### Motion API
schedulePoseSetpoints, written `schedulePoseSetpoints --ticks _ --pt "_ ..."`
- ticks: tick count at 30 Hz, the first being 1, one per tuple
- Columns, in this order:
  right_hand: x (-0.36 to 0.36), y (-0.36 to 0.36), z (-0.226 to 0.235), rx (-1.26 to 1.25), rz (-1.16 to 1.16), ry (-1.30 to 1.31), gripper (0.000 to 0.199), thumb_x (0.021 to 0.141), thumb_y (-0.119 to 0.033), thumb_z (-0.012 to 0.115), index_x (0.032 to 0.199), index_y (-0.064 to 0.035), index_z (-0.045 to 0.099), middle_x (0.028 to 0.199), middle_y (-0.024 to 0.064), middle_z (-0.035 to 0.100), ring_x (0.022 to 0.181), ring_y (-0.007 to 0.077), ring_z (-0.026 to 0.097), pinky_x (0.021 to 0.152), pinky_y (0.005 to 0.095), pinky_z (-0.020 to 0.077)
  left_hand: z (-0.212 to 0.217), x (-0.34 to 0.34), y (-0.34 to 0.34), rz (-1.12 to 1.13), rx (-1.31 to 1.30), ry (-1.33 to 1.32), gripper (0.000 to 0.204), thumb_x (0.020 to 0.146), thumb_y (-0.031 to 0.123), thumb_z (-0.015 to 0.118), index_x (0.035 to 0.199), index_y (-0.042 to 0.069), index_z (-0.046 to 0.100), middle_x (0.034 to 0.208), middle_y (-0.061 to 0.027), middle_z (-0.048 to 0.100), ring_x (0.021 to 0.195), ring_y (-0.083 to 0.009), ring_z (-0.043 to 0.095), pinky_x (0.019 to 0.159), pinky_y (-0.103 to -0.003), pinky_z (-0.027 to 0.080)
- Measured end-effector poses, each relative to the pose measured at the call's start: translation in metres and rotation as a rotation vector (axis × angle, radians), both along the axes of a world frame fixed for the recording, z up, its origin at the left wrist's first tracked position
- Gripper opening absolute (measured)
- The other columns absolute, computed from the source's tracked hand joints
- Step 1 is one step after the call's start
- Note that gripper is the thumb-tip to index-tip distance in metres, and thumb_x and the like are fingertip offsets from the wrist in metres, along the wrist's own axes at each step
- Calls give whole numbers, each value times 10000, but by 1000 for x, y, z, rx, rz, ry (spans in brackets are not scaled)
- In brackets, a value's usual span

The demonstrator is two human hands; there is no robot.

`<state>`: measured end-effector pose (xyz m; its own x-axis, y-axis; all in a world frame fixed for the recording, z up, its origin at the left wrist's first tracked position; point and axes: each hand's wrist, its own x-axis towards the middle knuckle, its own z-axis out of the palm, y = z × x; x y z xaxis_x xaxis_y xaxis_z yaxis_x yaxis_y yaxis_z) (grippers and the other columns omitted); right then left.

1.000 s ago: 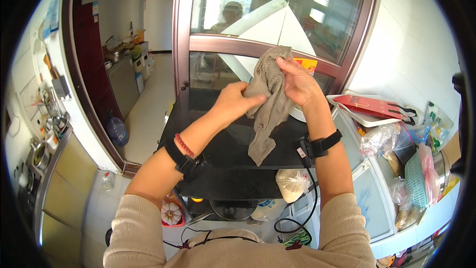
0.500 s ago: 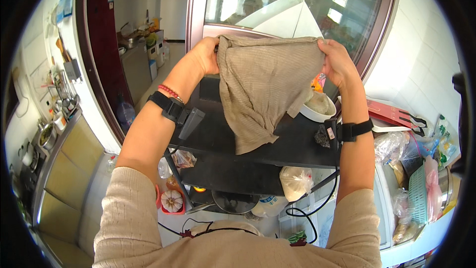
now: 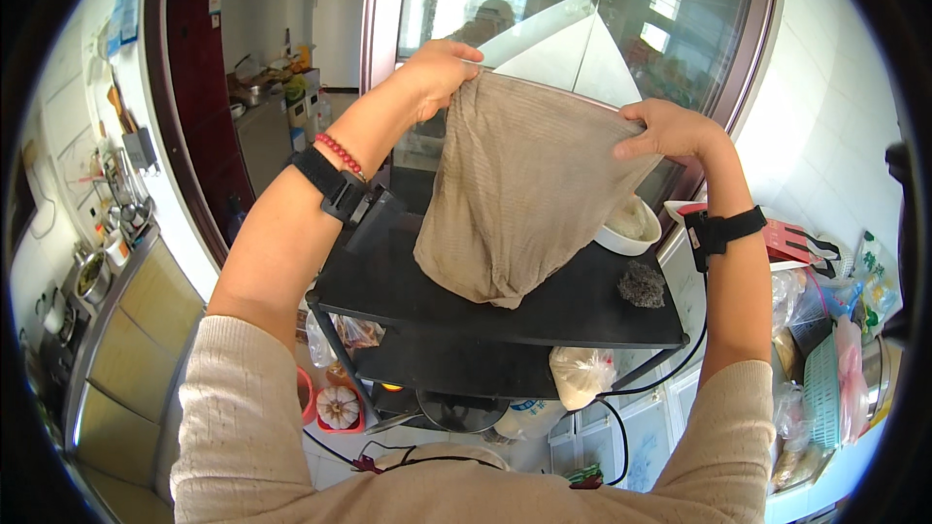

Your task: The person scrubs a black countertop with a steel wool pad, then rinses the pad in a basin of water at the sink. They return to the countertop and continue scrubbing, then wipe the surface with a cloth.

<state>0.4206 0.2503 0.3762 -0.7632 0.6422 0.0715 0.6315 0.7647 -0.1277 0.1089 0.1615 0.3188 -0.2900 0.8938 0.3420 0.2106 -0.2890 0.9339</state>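
A brown ribbed cloth (image 3: 534,184) hangs spread between my two hands, its lower edge bunched over the black top shelf (image 3: 374,277). My left hand (image 3: 442,78) grips its upper left corner. At the upper right corner, my right hand (image 3: 668,131) holds the cloth between thumb and fingers. A white oval bowl (image 3: 621,245) with something pale inside stands right of the cloth, partly hidden by it. Closer to me lies a dark grey scouring-pad-like clump (image 3: 642,284).
Behind the rack is a framed glass panel (image 3: 680,68). A bag of pale contents (image 3: 581,376) sits on a lower shelf, with a garlic-like bulb (image 3: 338,408) in a red container to its left. A turquoise basket (image 3: 821,388) and plastic bags crowd the right side; a counter runs along the left.
The cloth is spread wider and its lower edge has swung left. My right hand has moved right and slightly down; my left hand has shifted right with its fingers over the edge.
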Motion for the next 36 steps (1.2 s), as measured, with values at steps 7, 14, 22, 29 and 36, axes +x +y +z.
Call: schedulePoseSetpoints --ticks 7,14,22,29,36 --pt "7 69 -6 550 -217 358 307 794 -182 760 1057 -53 666 994 154 708 966 317 668 829 410 522 25 -11 1 148 -6 250 273 1050 154 466 1236 45 633 1158 -124 656 1001 -222 655 895 -413 564" --pt "4 77 9 254 -189 1039 331 867 -177 755 1122 -34 599 962 85 654 782 142 623 653 324 551 37 -38 17 232 222 309 259 1010 181 586 1214 60 691 1070 -67 694 946 -169 641 844 -325 530" --pt "30 21 -46 -613 -106 654 402 887 -196 759 1181 -1 567 930 48 655 739 118 608 584 283 552 -18 -55 -49 114 -96 372 358 841 254 802 1120 39 737 1000 -39 720 905 -141 615 781 -289 474" --pt "68 -105 -99 126 135 234 229 712 -102 808 908 -64 697 827 74 624 800 247 630 705 355 500 -87 -4 -201 147 88 1298 264 718 42 769 972 108 745 845 -107 593 845 -309 627 727 -394 519" --pt "82 -119 -122 -13 189 81 141 765 -139 771 841 -58 683 798 75 628 745 208 630 647 347 490 -97 1 -193 -138 -194 1197 153 788 116 736 938 94 715 915 -97 576 872 -290 612 737 -399 496"
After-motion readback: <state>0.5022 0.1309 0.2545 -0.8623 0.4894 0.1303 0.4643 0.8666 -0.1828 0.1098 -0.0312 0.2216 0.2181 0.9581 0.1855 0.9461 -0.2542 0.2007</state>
